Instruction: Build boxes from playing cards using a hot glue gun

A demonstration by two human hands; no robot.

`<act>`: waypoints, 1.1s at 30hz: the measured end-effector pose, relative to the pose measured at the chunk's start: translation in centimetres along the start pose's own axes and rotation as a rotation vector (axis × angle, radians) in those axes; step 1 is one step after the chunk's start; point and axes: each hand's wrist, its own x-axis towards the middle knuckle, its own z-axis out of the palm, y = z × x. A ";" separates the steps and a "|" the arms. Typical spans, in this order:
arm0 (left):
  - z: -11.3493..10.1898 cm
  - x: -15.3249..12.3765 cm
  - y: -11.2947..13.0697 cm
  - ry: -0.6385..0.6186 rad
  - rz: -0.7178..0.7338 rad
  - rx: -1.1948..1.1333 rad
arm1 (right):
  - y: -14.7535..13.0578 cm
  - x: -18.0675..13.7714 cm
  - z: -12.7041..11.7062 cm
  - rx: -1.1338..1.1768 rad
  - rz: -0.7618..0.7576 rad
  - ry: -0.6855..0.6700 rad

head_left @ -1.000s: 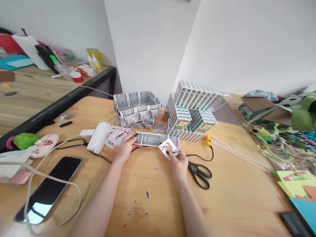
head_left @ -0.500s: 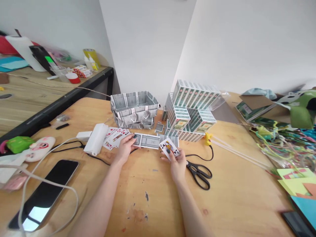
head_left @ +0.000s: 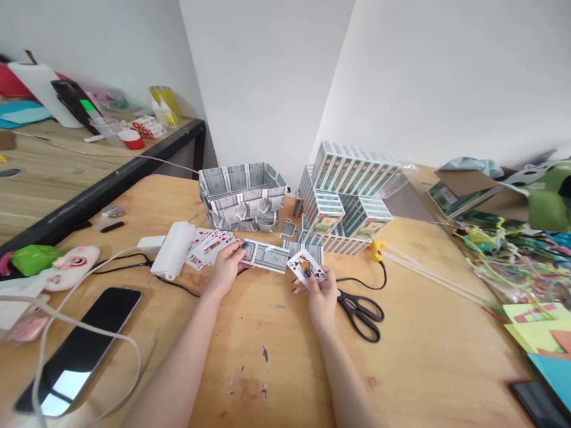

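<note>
My left hand [head_left: 226,267] pinches the left end of a strip of joined playing cards [head_left: 271,257], grey patterned backs facing up. Between the thumb and fingers of my right hand [head_left: 322,292] is a queen of clubs card [head_left: 306,266], face up and tilted, close to the strip's right end. Behind it lies another grey-backed card piece [head_left: 312,252]. Face-up playing cards [head_left: 206,248] are fanned out left of my left hand. Beyond the strip stands a basket made of folded cards [head_left: 243,199]. Black-handled scissors [head_left: 363,315] rest right of my right hand.
Card boxes [head_left: 343,196] are stacked at the back right. A white plastic device [head_left: 173,251] with a black cable sits left of the cards. A phone [head_left: 82,351] lies at the left under a white cord. Colourful strings [head_left: 513,261] and paper sheets [head_left: 535,321] fill the right edge.
The strip's right end has dipped slightly toward me. Both hands keep their hold and have barely moved.
</note>
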 end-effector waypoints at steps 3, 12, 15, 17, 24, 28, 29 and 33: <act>-0.1 0.1 -0.1 -0.022 0.003 0.017 | -0.2 0.1 0.0 0.028 -0.018 0.037; -0.1 0.0 -0.1 -0.025 0.000 0.022 | -0.1 0.0 0.1 0.034 -0.041 0.056; 0.0 0.0 -0.1 -0.036 0.008 0.037 | 0.0 -0.2 0.2 0.023 -0.027 0.004; 0.0 0.0 -0.2 -0.027 0.017 0.041 | -0.1 -0.3 0.4 0.016 -0.029 -0.016; -0.2 0.3 -0.1 0.011 0.005 0.019 | -0.7 -0.4 0.5 0.018 -0.066 0.056; -0.2 0.3 -0.1 0.030 -0.014 -0.023 | -0.7 -0.9 0.9 0.023 -0.070 -0.004; -0.1 0.3 -0.1 0.032 -0.015 -0.026 | -0.6 -1.0 0.9 0.019 -0.071 -0.018; -0.1 0.3 0.0 0.045 -0.004 -0.021 | -0.6 -1.2 1.1 -0.001 -0.079 -0.026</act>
